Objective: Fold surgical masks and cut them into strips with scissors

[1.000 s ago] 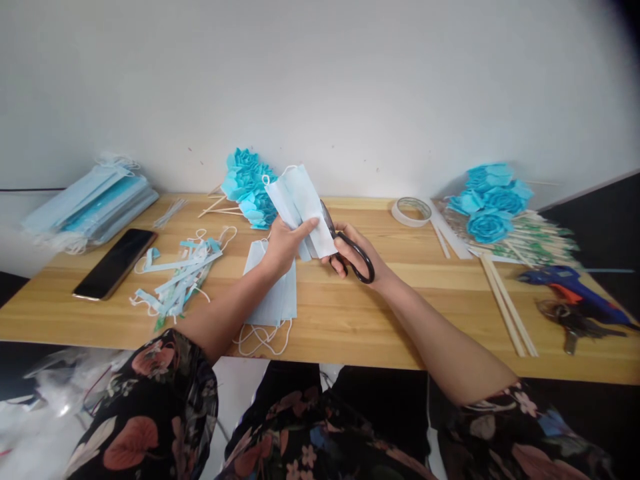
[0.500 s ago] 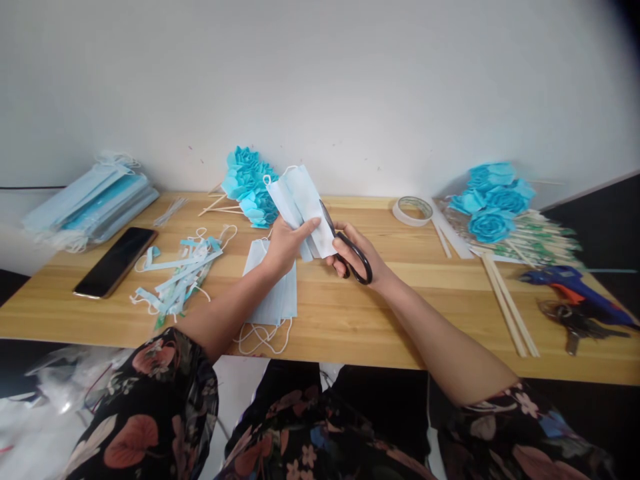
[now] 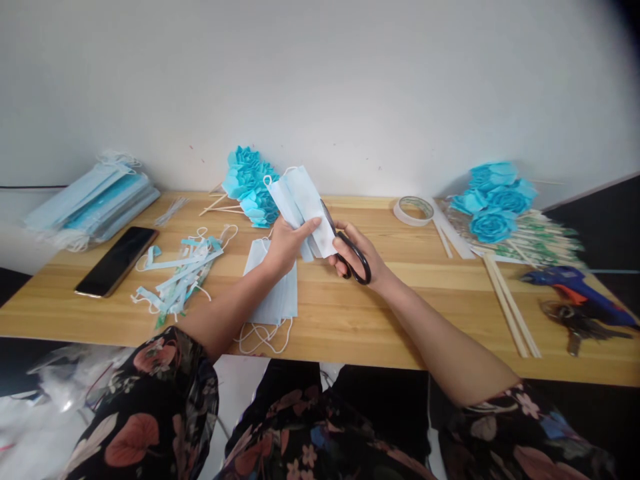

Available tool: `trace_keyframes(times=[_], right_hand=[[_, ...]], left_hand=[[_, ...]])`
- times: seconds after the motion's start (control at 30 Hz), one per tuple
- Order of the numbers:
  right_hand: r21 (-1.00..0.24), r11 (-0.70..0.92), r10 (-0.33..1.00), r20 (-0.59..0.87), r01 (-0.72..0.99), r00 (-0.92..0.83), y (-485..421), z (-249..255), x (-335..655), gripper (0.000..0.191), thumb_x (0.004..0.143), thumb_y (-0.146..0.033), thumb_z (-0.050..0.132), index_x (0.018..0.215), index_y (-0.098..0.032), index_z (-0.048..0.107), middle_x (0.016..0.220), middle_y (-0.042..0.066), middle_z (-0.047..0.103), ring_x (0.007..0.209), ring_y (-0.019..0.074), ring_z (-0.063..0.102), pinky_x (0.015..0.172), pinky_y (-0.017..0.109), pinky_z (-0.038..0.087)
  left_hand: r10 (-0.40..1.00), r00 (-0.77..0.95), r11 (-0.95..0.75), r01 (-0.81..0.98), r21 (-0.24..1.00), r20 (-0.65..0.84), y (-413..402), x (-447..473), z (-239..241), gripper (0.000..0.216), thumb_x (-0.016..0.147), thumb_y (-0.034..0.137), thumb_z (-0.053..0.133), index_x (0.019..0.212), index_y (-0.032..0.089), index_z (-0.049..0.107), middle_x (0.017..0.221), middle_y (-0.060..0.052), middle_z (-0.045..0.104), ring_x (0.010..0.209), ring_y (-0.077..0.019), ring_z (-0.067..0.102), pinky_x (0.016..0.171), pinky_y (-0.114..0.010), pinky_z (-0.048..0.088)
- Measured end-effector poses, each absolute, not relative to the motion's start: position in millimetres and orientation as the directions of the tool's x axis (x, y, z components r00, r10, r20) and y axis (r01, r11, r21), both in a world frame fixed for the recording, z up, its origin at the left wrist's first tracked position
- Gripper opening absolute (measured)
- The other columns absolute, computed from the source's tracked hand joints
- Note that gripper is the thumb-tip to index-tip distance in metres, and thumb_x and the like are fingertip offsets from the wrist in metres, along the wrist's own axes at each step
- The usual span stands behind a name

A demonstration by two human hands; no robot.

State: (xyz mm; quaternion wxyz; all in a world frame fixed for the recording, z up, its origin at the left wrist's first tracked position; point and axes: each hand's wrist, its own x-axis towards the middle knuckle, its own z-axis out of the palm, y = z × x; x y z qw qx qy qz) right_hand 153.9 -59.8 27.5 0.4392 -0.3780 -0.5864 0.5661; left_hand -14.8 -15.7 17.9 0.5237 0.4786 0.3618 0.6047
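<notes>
My left hand [image 3: 283, 245] grips a small bunch of pale blue face masks [image 3: 300, 205], held upright above the wooden table [image 3: 380, 313]. My right hand [image 3: 361, 259] has its fingers through the black handles of scissors [image 3: 350, 252], whose blades meet the right edge of the masks. Under my left forearm lie more masks [image 3: 275, 293] flat on the table, their white ear loops hanging over the front edge.
Cut mask strips [image 3: 180, 277] and a dark phone [image 3: 116, 261] lie at the left, a mask stack [image 3: 93, 203] beyond. Blue paper flowers [image 3: 249, 183] stand at the back, more flowers [image 3: 493, 200] on sticks at the right, near a tape roll [image 3: 413, 211], wooden sticks [image 3: 510, 303], glue gun [image 3: 575, 287].
The scissor handles have closed slightly and shifted a little left against the masks. The left hand keeps its hold on the bunch.
</notes>
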Motion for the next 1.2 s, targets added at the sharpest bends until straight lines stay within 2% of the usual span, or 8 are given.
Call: trace_keyframes(times=[0.93,1.2], right_hand=[[-0.995,0.092,0.949,0.097,-0.029,-0.301,-57.3,24.5,154.3,0.065,0.085,-0.065,0.07,0.127,-0.02,0.05,0.058,-0.009,0.058,0.036,0.0054,0.044,0.038,0.019,0.044],[-0.995,0.096,0.946,0.09,0.002,-0.311,-56.3,22.4,155.1,0.066,0.086,-0.061,0.072,0.132,-0.02,0.05,0.058,-0.009,0.058,0.037,0.0062,0.045,0.039,0.02,0.045]], left_hand=[[0.982,-0.007,-0.183,-0.293,0.938,0.189,-12.0,-15.0,16.0,0.05,0.063,0.045,0.091,0.098,0.016,0.07,0.096,-0.008,0.074,0.085,-0.022,0.069,0.079,-0.035,0.057],[0.984,0.011,-0.163,-0.319,0.934,0.176,-14.1,-16.0,19.8,0.048,0.067,0.048,0.089,0.096,0.016,0.069,0.093,-0.007,0.074,0.083,-0.0216,0.069,0.076,-0.034,0.056]])
